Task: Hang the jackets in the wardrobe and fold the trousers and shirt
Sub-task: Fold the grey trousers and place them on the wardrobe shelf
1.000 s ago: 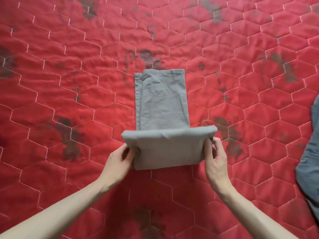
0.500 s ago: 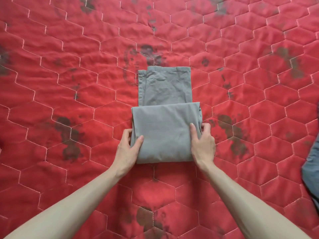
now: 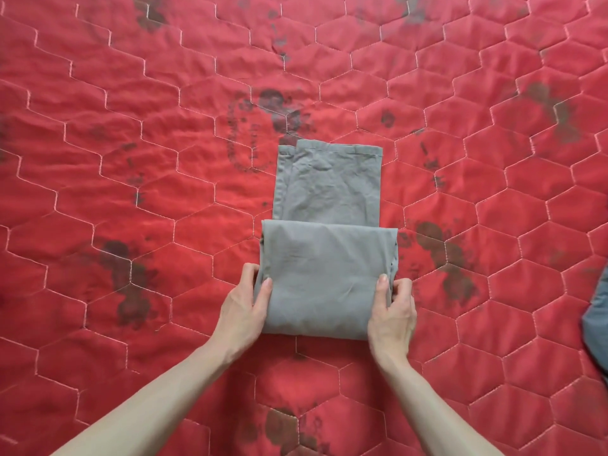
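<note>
At the middle of the red quilt, the grey trousers lie partly folded, the left hand and right hand each pinching a side edge of the near doubled part, thumb on top, probably to keep its layers aligned for another fold.

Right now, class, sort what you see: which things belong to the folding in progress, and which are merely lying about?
Part of the job:
- grey cotton trousers, partly folded
- left hand, gripping the fold's left edge
- right hand, gripping its right edge

Lying about:
- red hexagon-quilted bedcover, dark-stained, underneath
- blue-grey garment at the right edge, mostly out of view; possibly awaiting its turn
</note>
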Demonstrator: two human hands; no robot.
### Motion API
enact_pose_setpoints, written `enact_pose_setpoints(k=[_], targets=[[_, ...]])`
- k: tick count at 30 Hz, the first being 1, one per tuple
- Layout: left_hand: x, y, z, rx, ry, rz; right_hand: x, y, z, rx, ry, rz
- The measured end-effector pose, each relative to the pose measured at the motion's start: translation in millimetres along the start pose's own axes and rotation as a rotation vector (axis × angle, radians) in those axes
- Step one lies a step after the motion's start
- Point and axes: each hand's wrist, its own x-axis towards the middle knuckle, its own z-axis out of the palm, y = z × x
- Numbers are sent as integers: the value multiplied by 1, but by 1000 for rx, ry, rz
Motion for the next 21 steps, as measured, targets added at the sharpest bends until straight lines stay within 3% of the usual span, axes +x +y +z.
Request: enact_pose_setpoints(k=[5, 10, 14, 17, 19, 21], targets=[[-3, 1, 0, -6, 2, -7, -15, 1, -7, 110, 43, -17], [0, -3, 2, 97, -10, 26, -30, 20, -11, -138, 17, -76], [4, -2, 4, 198, 39, 32, -28, 14, -10, -173, 130, -88], [7, -2, 10, 279, 133, 92, -20, -2, -5, -137, 161, -321], [11, -2, 14, 288, 172, 121, -16, -10, 2, -241, 77, -528], [14, -2, 17, 291, 185, 140, -14, -7, 10, -383, -12, -577]])
